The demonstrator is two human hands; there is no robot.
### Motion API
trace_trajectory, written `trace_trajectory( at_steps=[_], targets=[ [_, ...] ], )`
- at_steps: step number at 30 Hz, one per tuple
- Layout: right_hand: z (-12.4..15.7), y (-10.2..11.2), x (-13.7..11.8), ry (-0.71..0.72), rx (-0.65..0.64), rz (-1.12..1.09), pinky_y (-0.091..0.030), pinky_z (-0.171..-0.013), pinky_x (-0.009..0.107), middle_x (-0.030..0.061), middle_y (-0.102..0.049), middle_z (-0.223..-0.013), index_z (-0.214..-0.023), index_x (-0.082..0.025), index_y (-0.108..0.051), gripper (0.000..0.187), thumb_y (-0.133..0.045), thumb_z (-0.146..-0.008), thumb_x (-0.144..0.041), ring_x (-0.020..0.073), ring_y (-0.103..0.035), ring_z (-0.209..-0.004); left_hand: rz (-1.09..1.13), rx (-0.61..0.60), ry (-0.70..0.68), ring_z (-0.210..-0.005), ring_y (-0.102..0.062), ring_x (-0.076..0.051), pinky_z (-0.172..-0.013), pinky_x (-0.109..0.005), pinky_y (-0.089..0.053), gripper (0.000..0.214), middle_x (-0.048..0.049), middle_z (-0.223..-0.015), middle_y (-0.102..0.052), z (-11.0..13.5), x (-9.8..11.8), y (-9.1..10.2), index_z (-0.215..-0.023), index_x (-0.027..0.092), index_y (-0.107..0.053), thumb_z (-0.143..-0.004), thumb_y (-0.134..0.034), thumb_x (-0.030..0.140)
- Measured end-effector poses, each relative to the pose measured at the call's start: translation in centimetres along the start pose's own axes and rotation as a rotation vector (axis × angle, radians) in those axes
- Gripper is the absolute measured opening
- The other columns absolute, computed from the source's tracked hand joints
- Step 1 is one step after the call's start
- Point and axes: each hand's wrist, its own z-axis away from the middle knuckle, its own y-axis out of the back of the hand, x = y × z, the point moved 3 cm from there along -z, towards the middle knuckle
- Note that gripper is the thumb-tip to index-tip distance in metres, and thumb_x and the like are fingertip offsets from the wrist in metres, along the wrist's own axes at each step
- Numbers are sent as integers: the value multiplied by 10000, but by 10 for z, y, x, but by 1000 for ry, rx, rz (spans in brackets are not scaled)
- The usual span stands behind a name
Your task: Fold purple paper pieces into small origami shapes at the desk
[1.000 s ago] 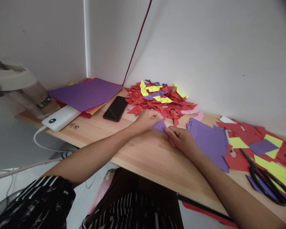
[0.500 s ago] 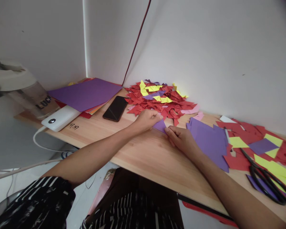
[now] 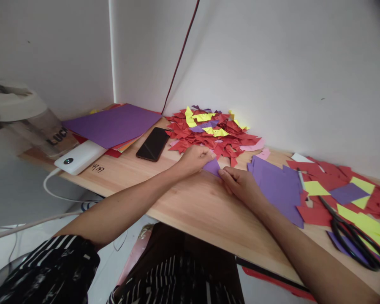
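Note:
A small piece of purple paper (image 3: 212, 167) is stretched between my two hands, just above the wooden table. My left hand (image 3: 194, 159) pinches its upper left side between thumb and fingers. At its lower right edge, my right hand (image 3: 239, 179) grips it with thumb and bent fingers. Parts of the paper are covered by the fingers. Behind the hands lies a heap of folded paper pieces (image 3: 205, 141), mostly red with some yellow and purple. Right of my right hand is a stack of purple paper sheets (image 3: 277, 185).
Black scissors (image 3: 351, 236) lie at the right among red, yellow and purple paper scraps (image 3: 329, 179). A phone (image 3: 152, 144), a white power bank (image 3: 80, 157) with a cable, large purple sheets (image 3: 117, 124) and a clear bottle (image 3: 41, 131) are on the left.

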Motion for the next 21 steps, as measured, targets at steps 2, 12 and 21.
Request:
trace_trajectory(
  at_steps=[2, 12, 21],
  targets=[
    [0, 0, 0, -5, 3, -5, -369, -542, 257, -39, -493, -462, -628, -206, -496, 471, -398, -946, -539, 110, -455, -468, 1, 0, -3, -453, -357, -81, -490, -221, -233, 371, 61, -432, -369, 0, -1, 0, -583, 178, -410, -848, -484, 426],
    [0, 0, 0, 6, 5, 1, -363, -535, 252, -38, -488, -467, -621, -207, -489, 463, -405, -949, -522, 110, -458, -473, 13, -8, 10, -429, -374, -80, -486, -215, -258, 370, 60, -406, -390, 0, 1, 0, -579, 180, -407, -850, -489, 418],
    [1, 0, -1, 11, -1, 20, -349, -524, 255, -38, -490, -471, -614, -207, -471, 447, -408, -954, -490, 110, -451, -477, 13, -29, 31, -397, -399, -79, -481, -209, -284, 365, 66, -394, -396, 1, 0, -1, -581, 180, -417, -844, -497, 421]
  ],
)
